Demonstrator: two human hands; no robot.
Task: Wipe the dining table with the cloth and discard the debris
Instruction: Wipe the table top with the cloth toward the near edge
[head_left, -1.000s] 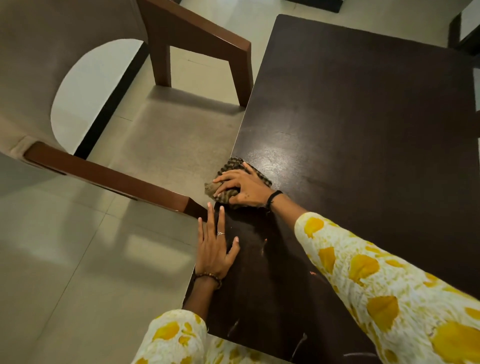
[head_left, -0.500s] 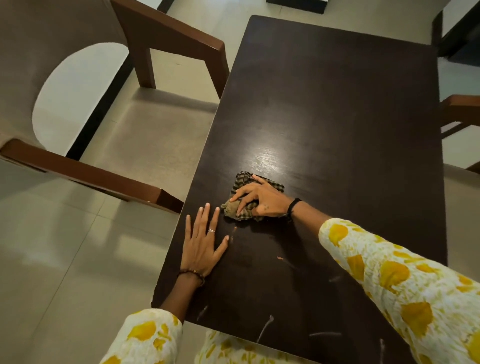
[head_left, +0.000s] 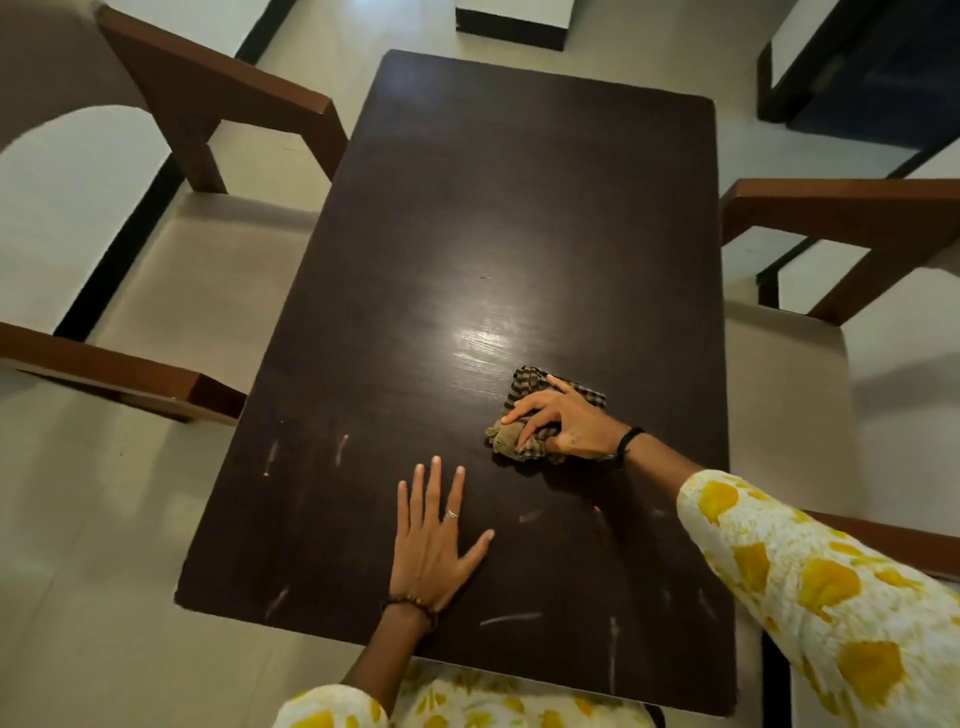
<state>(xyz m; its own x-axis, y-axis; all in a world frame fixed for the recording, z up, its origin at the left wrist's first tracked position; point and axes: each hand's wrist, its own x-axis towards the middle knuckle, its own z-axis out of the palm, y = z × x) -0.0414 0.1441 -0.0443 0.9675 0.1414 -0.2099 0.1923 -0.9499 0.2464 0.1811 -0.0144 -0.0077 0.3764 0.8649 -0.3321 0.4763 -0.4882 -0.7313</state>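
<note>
A person's right hand presses a crumpled brown checked cloth onto the dark rectangular wooden counter — fingers curled over it in a loose grip. At seven o'clock from the cloth, the left hand lies flat, fingers spread — holding nothing. Pale streaks mark the counter's near edge.

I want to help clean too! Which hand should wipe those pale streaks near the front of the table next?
Probably the right hand: it already presses on the checked cloth on the table. The left hand lies flat on the wood, holding nothing, though it is nearer the pale streaks.
</note>
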